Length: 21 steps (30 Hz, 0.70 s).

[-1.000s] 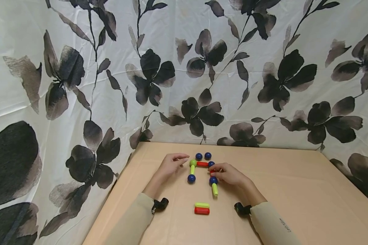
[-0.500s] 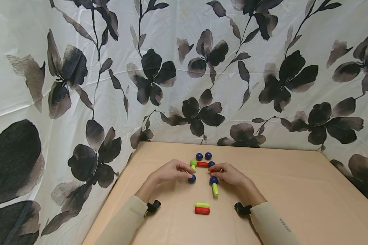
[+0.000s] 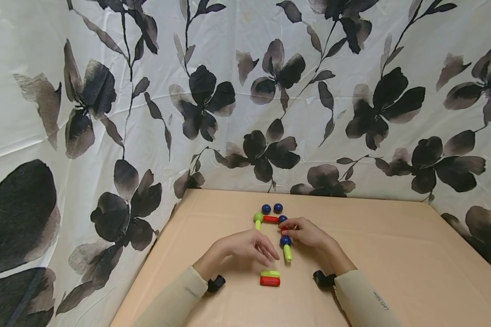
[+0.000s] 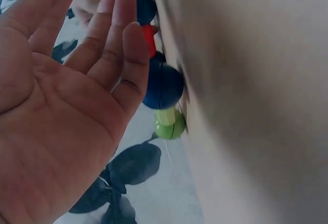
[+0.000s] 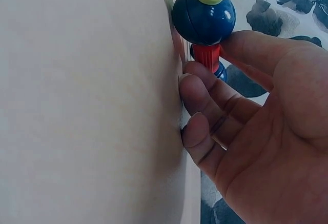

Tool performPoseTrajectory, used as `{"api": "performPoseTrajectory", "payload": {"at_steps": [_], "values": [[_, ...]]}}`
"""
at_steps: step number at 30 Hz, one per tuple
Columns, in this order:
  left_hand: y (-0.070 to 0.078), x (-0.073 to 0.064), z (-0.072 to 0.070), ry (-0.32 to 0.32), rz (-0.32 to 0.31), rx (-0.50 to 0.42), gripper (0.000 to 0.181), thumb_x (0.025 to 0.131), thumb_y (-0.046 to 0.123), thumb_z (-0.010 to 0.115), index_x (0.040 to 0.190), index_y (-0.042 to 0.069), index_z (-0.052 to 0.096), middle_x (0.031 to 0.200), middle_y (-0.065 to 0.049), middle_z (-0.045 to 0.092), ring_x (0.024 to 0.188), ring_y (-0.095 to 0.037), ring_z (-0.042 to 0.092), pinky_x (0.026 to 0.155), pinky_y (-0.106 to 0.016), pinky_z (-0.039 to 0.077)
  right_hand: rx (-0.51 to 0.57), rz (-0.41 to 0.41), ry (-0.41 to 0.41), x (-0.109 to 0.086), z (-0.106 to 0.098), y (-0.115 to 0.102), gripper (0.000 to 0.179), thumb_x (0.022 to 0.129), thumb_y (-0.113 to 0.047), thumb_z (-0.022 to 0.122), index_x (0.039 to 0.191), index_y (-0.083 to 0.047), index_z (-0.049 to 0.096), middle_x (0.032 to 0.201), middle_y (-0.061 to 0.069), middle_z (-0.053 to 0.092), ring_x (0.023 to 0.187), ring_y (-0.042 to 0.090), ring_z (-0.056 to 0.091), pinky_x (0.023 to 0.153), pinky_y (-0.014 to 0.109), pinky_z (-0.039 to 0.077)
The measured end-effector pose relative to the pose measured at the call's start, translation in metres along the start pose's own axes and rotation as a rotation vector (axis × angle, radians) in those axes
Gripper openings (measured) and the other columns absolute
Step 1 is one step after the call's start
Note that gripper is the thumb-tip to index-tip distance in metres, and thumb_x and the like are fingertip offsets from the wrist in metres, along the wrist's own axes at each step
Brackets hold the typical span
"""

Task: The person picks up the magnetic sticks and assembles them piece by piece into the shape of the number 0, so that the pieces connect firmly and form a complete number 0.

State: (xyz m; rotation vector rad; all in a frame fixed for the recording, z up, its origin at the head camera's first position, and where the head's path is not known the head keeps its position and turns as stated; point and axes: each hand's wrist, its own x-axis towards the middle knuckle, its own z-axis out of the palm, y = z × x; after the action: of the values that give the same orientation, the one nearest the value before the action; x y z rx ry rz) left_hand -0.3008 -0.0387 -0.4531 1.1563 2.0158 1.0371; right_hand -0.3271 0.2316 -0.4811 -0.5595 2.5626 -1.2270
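My left hand (image 3: 248, 246) hangs over the table with its fingers loosely extended and holds nothing. Just beyond its fingertips lie a yellow-green rod (image 3: 270, 274) and a red rod (image 3: 270, 281), side by side. With thumb and fingers my right hand (image 3: 308, 234) pinches a red connecting rod (image 5: 206, 56) between two blue balls. The nearer blue ball (image 5: 205, 16) carries a yellow-green rod (image 3: 287, 253) at its front. Across the back another red rod (image 3: 271, 219) joins a blue ball to a green ball (image 3: 258, 217). A blue ball (image 4: 163, 86) on the left side is hidden by my left hand in the head view.
Two loose blue balls, one of them here (image 3: 278, 208), sit behind the joined pieces. The tan tabletop (image 3: 393, 254) stretches away to the right. A floral curtain (image 3: 245, 91) hangs behind the table's back edge.
My left hand moved from beside the green ball down to the left blue ball, then forward toward the two loose rods. The right hand stays on its red rod.
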Motion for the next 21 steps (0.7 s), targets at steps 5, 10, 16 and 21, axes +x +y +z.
{"api": "performPoseTrajectory", "payload": {"at_steps": [5,10,16,21], "values": [[0.000,0.004,0.009,-0.067,-0.004,0.007,0.022,0.092,0.010,0.079,0.114,0.009,0.081,0.111,0.003,0.078,0.097,-0.003,0.071,0.089,-0.022,0.055,-0.003,-0.011,0.010,0.000,0.001,0.000,0.025,0.103,-0.017,0.066,0.125,-0.008,0.073,0.095,0.007,0.060,0.082,0.022,0.054,0.066,0.024,0.047],[0.003,0.004,0.017,-0.085,-0.048,0.046,0.017,0.090,0.013,0.082,0.108,0.015,0.082,0.103,0.011,0.076,0.092,-0.001,0.067,0.084,-0.021,0.053,-0.006,-0.010,0.010,-0.001,0.000,-0.001,0.025,0.103,-0.017,0.066,0.125,-0.008,0.073,0.094,0.006,0.059,0.082,0.022,0.053,0.066,0.024,0.046],[0.011,0.003,0.023,-0.073,-0.090,0.078,0.011,0.087,0.014,0.085,0.097,0.016,0.080,0.091,0.010,0.074,0.081,-0.002,0.063,0.076,-0.018,0.049,0.001,-0.012,0.009,-0.001,0.000,-0.002,0.025,0.103,-0.016,0.066,0.125,-0.008,0.073,0.093,0.006,0.059,0.081,0.022,0.053,0.065,0.024,0.046],[0.013,0.002,0.025,-0.092,-0.094,0.048,0.012,0.087,0.008,0.083,0.091,0.010,0.072,0.080,0.008,0.069,0.071,-0.003,0.057,0.064,-0.017,0.043,0.010,-0.021,0.004,-0.001,0.001,-0.001,0.025,0.103,-0.016,0.066,0.125,-0.007,0.073,0.092,0.007,0.060,0.078,0.021,0.054,0.064,0.024,0.046]]}}
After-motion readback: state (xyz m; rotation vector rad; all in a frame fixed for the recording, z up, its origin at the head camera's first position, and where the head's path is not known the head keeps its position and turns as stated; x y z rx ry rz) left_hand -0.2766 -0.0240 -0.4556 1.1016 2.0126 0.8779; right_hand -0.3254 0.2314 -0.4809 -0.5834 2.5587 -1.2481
